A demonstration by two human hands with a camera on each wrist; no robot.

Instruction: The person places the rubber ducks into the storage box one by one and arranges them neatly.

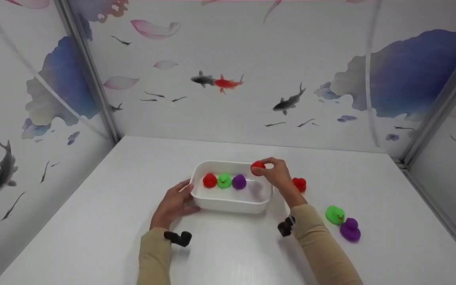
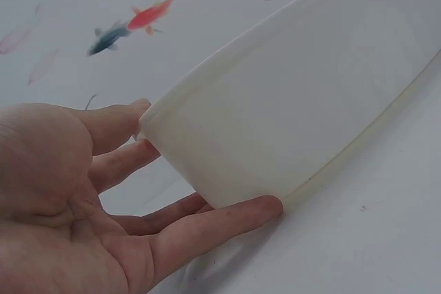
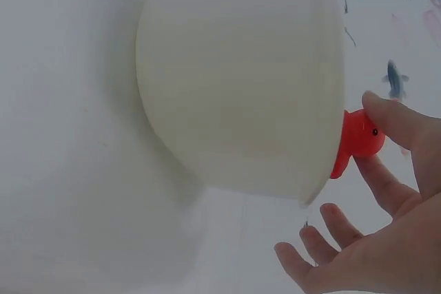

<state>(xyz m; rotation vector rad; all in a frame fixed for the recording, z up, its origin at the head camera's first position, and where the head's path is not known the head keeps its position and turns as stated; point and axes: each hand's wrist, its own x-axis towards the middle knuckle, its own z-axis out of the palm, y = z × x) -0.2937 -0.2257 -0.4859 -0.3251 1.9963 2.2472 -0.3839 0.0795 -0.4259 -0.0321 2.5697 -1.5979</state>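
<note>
Over the right-hand end of the white tub (image 1: 230,205), I'm seeing the held red duck (image 1: 257,168) sitting between thumb and forefinger of the right hand (image 1: 278,174); those two are pinching it, while the other three fingers are fanning out loose in the right wrist view. Key relation, I'm judging: duck is hanging about rim level, toward the far side, with the tub floor right of the row lying below it and a bit toward the body. Can't tell whether it's touching the rim. Tub's long axis is running left to right, and along it three are lining up: red toy (image 1: 209,180), green duck (image 1: 224,181), purple toy (image 1: 239,182). Left hand (image 1: 174,204) is gripping the opposite end, fingers at the rim, thumb low on the near wall, well apart from the held duck, so I'm counting right as the nearer hand. Out on the table (image 1: 232,253), another red toy (image 1: 300,184) is showing just beside the right wrist; a second green duck (image 1: 334,215) and a purple duck (image 1: 350,230) are lying side by side, nearer the body.
</note>
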